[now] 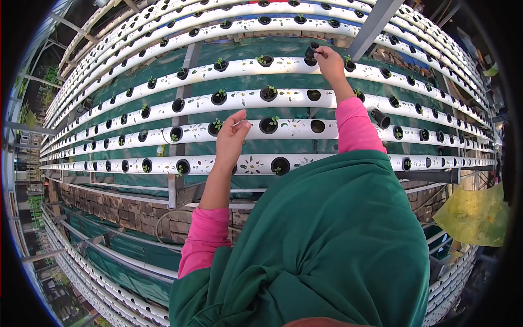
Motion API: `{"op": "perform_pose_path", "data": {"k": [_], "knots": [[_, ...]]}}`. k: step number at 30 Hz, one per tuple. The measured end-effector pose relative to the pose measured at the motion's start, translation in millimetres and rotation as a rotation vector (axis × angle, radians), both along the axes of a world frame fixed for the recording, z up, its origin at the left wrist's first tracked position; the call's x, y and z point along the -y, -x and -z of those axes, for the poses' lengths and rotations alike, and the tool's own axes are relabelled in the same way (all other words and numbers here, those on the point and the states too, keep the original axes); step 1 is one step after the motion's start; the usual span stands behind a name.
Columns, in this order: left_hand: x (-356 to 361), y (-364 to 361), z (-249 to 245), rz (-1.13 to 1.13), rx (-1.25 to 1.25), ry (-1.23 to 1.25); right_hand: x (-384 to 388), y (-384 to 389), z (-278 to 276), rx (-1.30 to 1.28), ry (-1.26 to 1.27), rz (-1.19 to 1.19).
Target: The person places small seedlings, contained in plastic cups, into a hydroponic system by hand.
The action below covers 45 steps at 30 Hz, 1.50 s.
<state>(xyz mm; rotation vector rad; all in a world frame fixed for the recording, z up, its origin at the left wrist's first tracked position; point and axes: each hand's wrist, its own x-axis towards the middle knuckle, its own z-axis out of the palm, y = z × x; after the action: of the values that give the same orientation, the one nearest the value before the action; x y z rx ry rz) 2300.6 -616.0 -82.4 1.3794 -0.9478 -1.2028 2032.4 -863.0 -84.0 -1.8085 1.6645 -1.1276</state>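
My right hand (332, 66) reaches out at the upper centre, its fingers closed on the rim of a small black net pot (311, 50). The pot is tilted just above a dark hole in a white growing pipe (248, 66). Whether a seedling is inside it cannot be seen. Nearer to me, my left hand (231, 140) is raised over the lower pipes with loosely bent fingers and nothing visible in them. Close by it is a potted seedling (217, 125). Another black pot (381, 118) lies on its side by my right sleeve.
Rows of white pipes with holes, pots and seedlings stretch across the view. A grey metal post (375, 28) rises beside my right hand. Green sheeting (163, 65) lies under the pipes. A translucent yellow sheet (474, 215) hangs at the right.
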Motion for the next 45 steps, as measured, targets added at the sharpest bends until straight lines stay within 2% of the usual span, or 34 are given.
{"op": "perform_pose_path", "data": {"k": [1,2,5,8,9,11,14,18,19,20,21,23,24,26,31,36,38,42,44,45], "knots": [[5,2,-1,0.005,-0.006,0.009,-6,0,-10,0.101,-0.068,-0.031],[11,5,-2,0.01,-0.013,0.019,-14,0,-19,0.097,-0.064,-0.029],[31,20,-10,0.049,-0.07,0.077,-57,-9,-48,0.245,-0.046,-0.254],[48,40,-25,0.106,-0.097,0.148,-112,-24,-72,0.057,0.194,-0.39],[52,47,-28,0.107,-0.098,0.146,-124,-27,-74,0.057,0.192,-0.389],[57,58,-32,0.139,-0.057,0.255,-143,-31,-75,-0.093,0.371,-0.496],[60,70,-32,0.149,-0.016,0.376,-161,-31,-73,-0.153,0.402,-0.539],[58,73,-32,0.207,0.03,0.409,-165,-28,-69,-0.201,0.437,-0.529],[57,72,-30,0.215,-0.083,0.329,-168,-30,-71,-0.2,0.438,-0.525],[57,71,-28,0.222,-0.196,0.248,-172,-33,-75,-0.024,0.302,-0.513],[57,69,-30,0.225,-0.196,0.249,-175,-34,-78,0.151,0.165,-0.498],[58,64,-35,0.152,-0.558,0.038,-171,-31,-74,0.197,0.12,-0.45],[58,61,-35,0.152,-0.558,0.039,-169,-29,-71,0.243,0.073,-0.406],[58,54,-34,0.147,-0.708,-0.032,-166,-29,-64,0.235,0.065,-0.371],[58,50,-35,0.125,-0.783,-0.077,-171,-35,-48,0.23,-0.041,-0.362],[58,52,-29,0.122,-0.792,-0.062,-181,-54,-39,0.295,-0.016,-0.307],[58,54,-26,0.112,-0.796,-0.051,-183,-61,-38,0.27,0.086,-0.265],[55,58,-31,0.1,-0.801,-0.04,-185,-67,-35,0.243,0.113,-0.214],[53,58,-32,0.117,-0.79,-0.04,-186,-68,-34,0.178,0.274,-0.192],[53,59,-32,0.135,-0.779,-0.04,-185,-69,-34,0.179,0.275,-0.191]]}}
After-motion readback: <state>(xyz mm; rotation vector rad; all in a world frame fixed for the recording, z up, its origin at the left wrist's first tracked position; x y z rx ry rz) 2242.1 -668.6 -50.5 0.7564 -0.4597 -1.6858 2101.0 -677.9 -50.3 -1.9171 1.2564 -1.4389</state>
